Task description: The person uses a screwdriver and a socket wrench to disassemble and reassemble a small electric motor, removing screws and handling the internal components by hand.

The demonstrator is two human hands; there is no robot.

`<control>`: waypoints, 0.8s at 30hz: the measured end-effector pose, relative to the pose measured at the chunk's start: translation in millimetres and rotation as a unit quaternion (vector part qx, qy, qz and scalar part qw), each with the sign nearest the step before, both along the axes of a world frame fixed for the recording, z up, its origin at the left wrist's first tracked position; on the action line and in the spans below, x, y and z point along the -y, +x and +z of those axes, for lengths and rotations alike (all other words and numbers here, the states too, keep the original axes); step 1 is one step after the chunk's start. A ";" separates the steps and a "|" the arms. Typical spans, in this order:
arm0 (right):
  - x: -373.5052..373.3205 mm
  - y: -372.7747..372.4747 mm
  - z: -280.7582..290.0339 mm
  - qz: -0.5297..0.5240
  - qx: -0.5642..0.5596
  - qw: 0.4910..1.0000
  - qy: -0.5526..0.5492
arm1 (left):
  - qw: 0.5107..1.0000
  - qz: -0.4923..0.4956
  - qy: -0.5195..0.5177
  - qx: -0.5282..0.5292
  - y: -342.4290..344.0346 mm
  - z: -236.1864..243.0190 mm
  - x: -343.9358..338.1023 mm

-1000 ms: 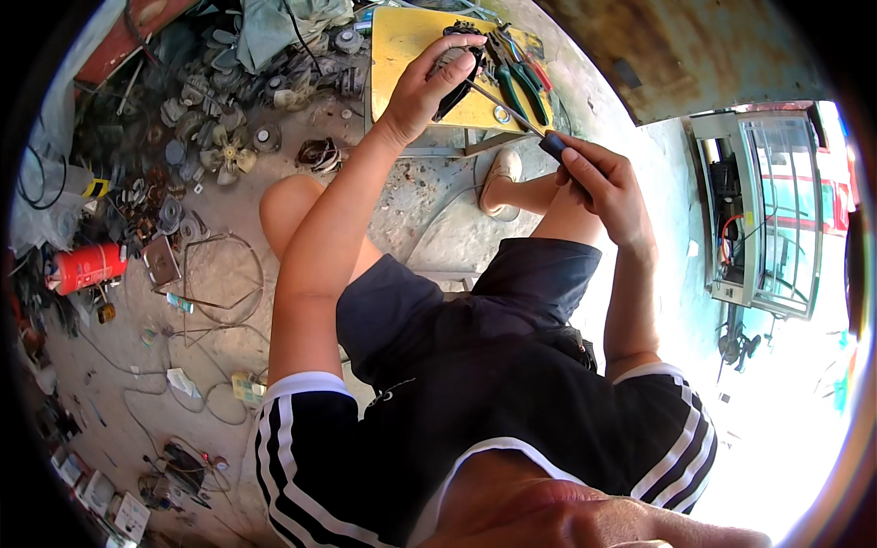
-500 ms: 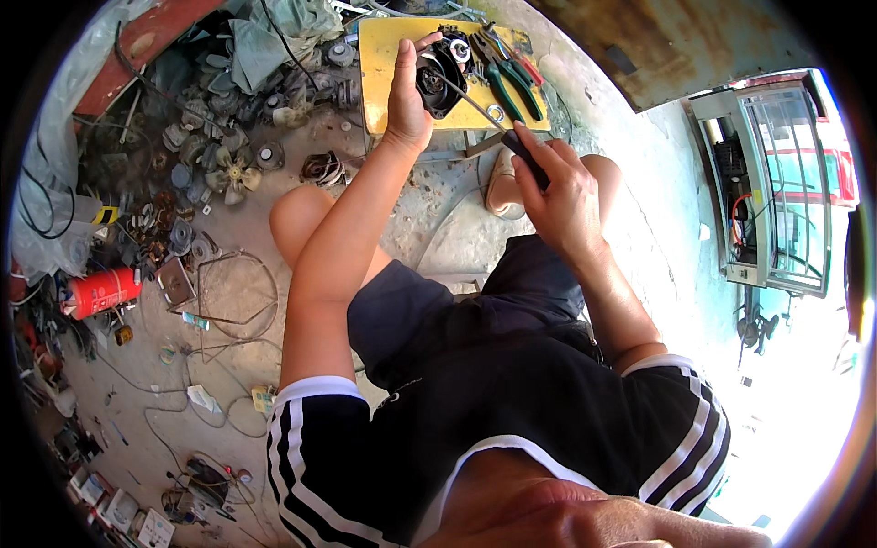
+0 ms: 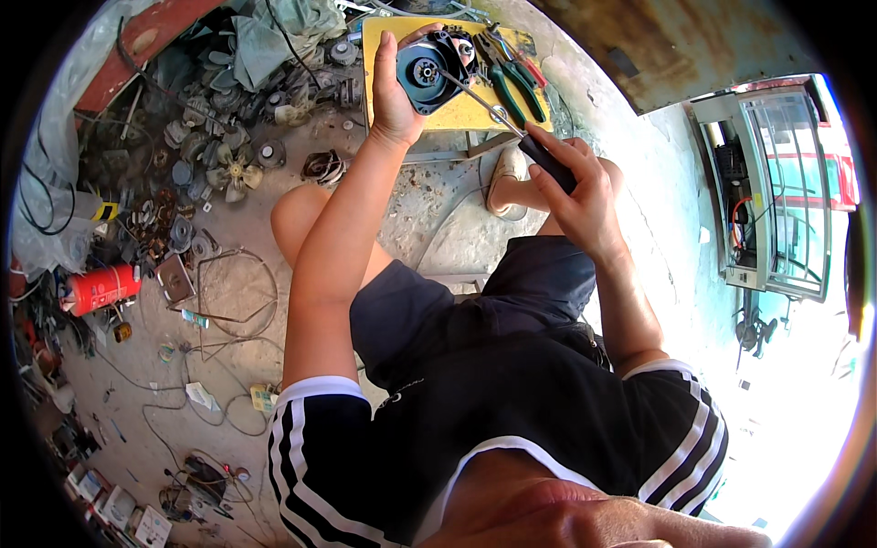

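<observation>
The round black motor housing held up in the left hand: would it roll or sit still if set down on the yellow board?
The motor housing looks round, so on edge it could roll; flat-faced, it likely sits still. It seems rigid, probably heavy for its size. The left hand grips its rim.

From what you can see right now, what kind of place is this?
Probably an informal repair workshop for small motors or fans. The left hand holds a black motor housing, the right hand a screwdriver, and fan blades and motor parts litter the concrete floor.
</observation>
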State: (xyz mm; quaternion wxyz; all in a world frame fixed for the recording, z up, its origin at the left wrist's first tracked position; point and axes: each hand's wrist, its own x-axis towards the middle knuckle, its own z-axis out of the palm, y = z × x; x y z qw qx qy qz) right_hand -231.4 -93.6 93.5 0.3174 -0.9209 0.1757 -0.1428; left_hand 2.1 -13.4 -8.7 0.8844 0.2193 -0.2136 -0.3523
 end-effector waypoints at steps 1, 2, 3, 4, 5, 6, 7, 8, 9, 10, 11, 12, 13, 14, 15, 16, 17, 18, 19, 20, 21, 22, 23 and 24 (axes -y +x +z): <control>-0.2 -0.3 -0.3 -0.001 0.003 1.000 0.002 | 1.000 -0.005 -0.004 -0.002 0.4 -0.8 -0.3; -0.7 -0.5 0.1 0.000 0.002 1.000 -0.002 | 1.000 -0.010 -0.007 -0.004 1.1 -2.1 -0.2; -1.3 -0.2 0.9 0.002 0.000 1.000 -0.007 | 1.000 -0.014 -0.011 -0.005 1.6 -2.3 -0.4; -1.9 0.1 1.7 0.004 -0.001 1.000 -0.012 | 1.000 -0.012 -0.008 -0.005 1.7 -2.6 -0.6; -2.4 0.2 2.2 0.004 -0.001 1.000 -0.012 | 1.000 -0.010 -0.005 -0.005 1.7 -2.9 -0.9; -2.7 0.0 2.6 0.004 -0.002 1.000 -0.013 | 1.000 -0.009 -0.003 -0.005 1.4 -3.2 -0.6; -2.9 -0.3 2.7 0.004 -0.003 1.000 -0.013 | 1.000 -0.008 -0.002 -0.006 1.4 -3.7 -0.2; -3.1 -0.6 2.6 0.003 -0.004 1.000 -0.014 | 1.000 -0.008 0.000 -0.007 1.5 -4.1 0.3; -3.4 -0.5 2.7 0.003 -0.004 1.000 -0.015 | 1.000 -0.006 0.001 -0.008 1.6 -3.3 0.0; -3.5 -0.5 2.6 0.003 -0.004 1.000 -0.015 | 1.000 -0.006 0.001 -0.007 1.4 -2.6 -0.5; -3.5 -0.4 2.4 0.004 -0.005 1.000 -0.017 | 1.000 -0.005 0.001 -0.006 1.1 -1.9 -1.0; -3.0 -0.8 1.8 0.004 -0.006 1.000 -0.019 | 1.000 -0.005 0.001 -0.005 0.3 -0.6 -1.5; -2.6 -1.3 1.1 0.003 -0.007 1.000 -0.021 | 1.000 -0.006 0.002 -0.003 -0.6 0.7 -2.0; -2.2 -2.0 0.2 0.003 -0.005 1.000 -0.016 | 1.000 -0.007 0.002 0.000 -1.6 2.1 -2.5; -2.0 -2.4 -0.6 0.003 -0.003 1.000 -0.010 | 1.000 -0.007 0.003 0.002 -1.9 2.9 -3.2; -1.9 -2.5 -1.0 0.004 0.000 1.000 -0.005 | 1.000 -0.013 -0.004 -0.001 -1.4 2.3 -3.2; -2.3 -2.3 -0.5 0.000 0.001 1.000 -0.004 | 1.000 -0.020 -0.012 -0.003 -0.4 1.1 -3.1; -3.0 -2.2 0.4 -0.005 0.003 1.000 -0.003 | 0.999 -0.027 -0.020 -0.006 -0.1 0.8 -3.2; -3.3 -2.2 0.8 -0.009 0.005 1.000 -0.002 | 0.999 -0.028 -0.020 -0.005 -0.1 0.5 -3.4; -3.0 -2.2 0.3 -0.009 0.003 1.000 -0.001 | 0.999 -0.029 -0.021 -0.005 -0.1 0.2 -3.7; -2.4 -1.9 -0.3 -0.008 0.001 1.000 0.000 | 0.999 -0.030 -0.021 -0.005 -0.1 0.5 -4.0; -1.9 -1.8 -1.0 -0.008 -0.001 1.000 0.000 | 0.999 -0.031 -0.022 -0.005 -0.2 0.3 -4.1; -1.4 -2.2 -2.4 -0.006 -0.002 1.000 -0.002 | 0.999 -0.032 -0.024 -0.005 -0.4 -0.4 -4.1; -0.6 -3.0 -4.7 -0.005 -0.002 1.000 -0.004 | 0.999 -0.034 -0.025 -0.006 -0.9 -1.0 -3.3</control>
